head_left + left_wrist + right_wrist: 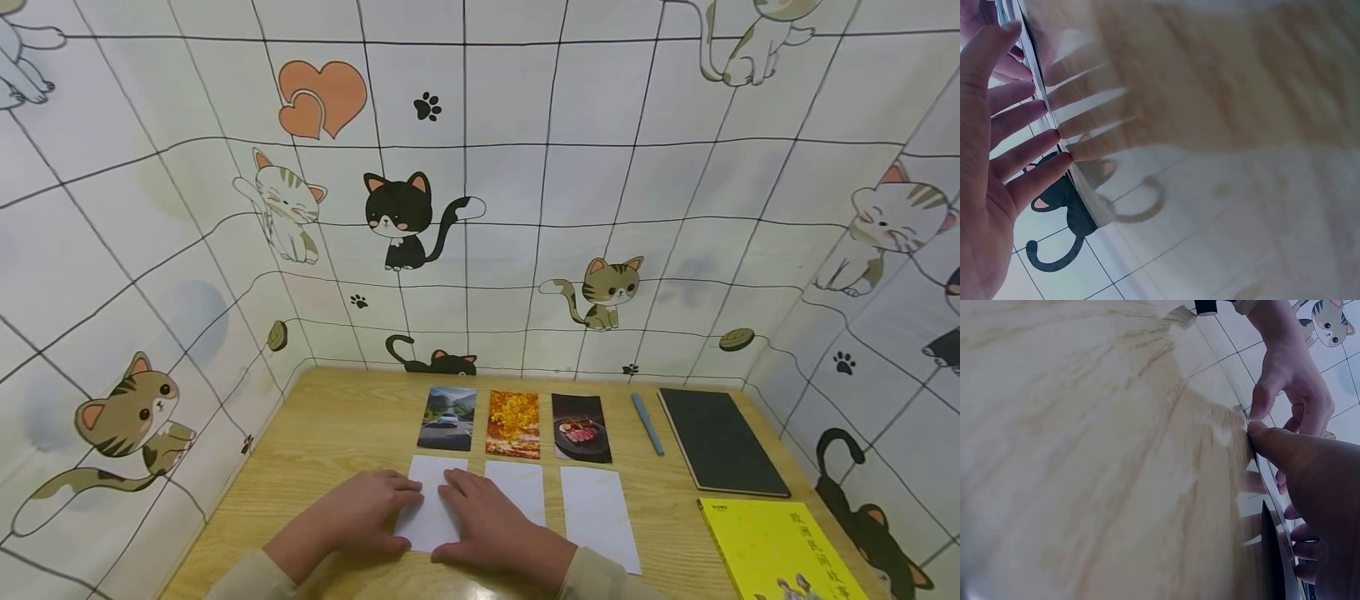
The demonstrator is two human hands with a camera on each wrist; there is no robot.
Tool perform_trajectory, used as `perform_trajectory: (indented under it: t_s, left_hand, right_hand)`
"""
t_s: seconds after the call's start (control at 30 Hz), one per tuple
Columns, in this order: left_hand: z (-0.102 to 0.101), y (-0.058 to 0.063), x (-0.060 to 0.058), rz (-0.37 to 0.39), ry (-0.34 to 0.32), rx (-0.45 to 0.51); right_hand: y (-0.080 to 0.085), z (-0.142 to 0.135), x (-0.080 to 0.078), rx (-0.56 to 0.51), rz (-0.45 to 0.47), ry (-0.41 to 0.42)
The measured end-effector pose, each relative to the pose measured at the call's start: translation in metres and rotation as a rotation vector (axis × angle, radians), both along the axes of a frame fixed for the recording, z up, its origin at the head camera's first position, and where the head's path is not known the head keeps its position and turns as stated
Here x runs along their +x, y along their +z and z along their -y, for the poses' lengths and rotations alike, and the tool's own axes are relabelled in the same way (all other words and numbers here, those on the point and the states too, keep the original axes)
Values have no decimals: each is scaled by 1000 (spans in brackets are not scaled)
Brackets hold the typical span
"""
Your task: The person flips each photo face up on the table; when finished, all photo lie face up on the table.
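On the wooden table (330,433), the left hand (369,510) is lying with its fingers fairly straight, resting along the left edge of the left white sheet (428,500), probably keeping it flat and square, while a car photo (447,418) is sitting just beyond; the right hand (491,521) is spreading its fingers over the sheet's right side, pinching nothing, and is partly covering the middle white sheet (517,483), with an autumn leaf photo (513,425) lying above it; the right white sheet (600,521) is lying below a food photo (581,404) (a plate of meat is showing only in print), this pairing suggesting orderly rows; farther right, a blue stick (647,423), perhaps a pen, is lying beside a dark notebook (720,442), and a yellow book (772,546) is resting nearer the person
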State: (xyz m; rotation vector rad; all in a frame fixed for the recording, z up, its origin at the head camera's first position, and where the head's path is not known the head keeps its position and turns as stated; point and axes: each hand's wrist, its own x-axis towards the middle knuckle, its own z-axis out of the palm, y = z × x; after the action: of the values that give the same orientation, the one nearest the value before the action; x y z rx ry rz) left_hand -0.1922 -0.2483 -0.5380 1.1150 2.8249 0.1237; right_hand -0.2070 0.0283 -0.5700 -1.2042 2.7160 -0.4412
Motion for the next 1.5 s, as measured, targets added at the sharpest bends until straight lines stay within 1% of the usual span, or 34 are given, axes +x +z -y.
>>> perform_trajectory:
  t_s: [0.13,0.27,0.43,0.67,0.9,1.2,1.5]
  left_hand:
    - [0,2,2,-8,-11,-7]
    - [1,4,1,-10,-26,-12]
    - [1,6,1,-6,-33,-15]
    - [2,8,1,36,-26,-20]
    - [0,11,1,56,-28,-14]
    - [1,10,1,39,-37,-7]
    - [1,7,0,46,-27,-9]
  right_hand:
    - [2,-1,0,5,-10,0]
    - [7,-1,2,10,-11,-1]
    - [8,1,3,10,-12,3]
    - [8,1,3,13,16,0]
    - [8,2,2,27,25,5]
    - [15,4,3,68,-5,29]
    - [12,6,2,103,-55,67]
